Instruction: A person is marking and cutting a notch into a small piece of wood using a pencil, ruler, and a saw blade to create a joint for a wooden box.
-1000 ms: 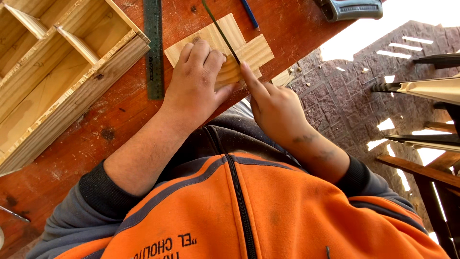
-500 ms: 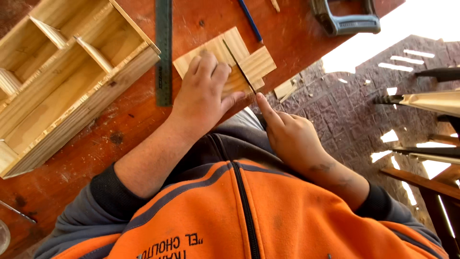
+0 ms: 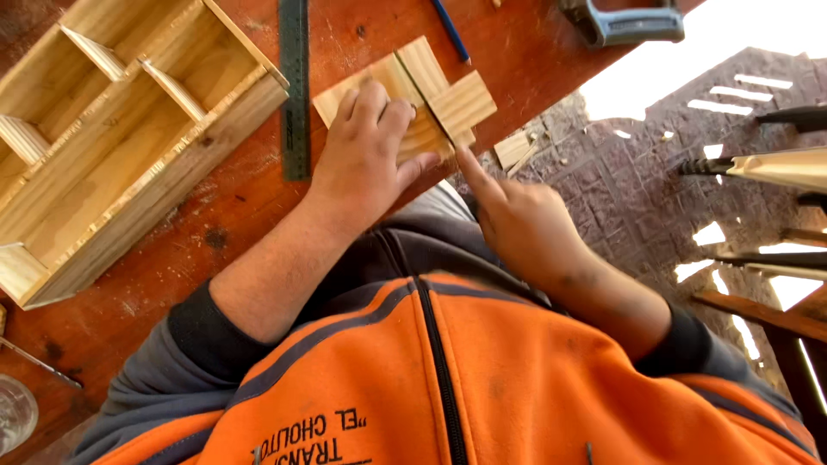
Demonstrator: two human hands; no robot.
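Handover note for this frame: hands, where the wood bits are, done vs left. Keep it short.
Left hand: flat on the crossed wood pieces, pressing them to the red bench.
Right hand: index finger touches the near edge of the pieces, at the bench edge; holds nothing.
Nearby: steel ruler left of the pieces, divided wooden box further left, blue pencil and grey-blue clamp beyond.
Done: two pieces laid crosswise.
Left: cannot tell if they are fixed together; box has open compartments.
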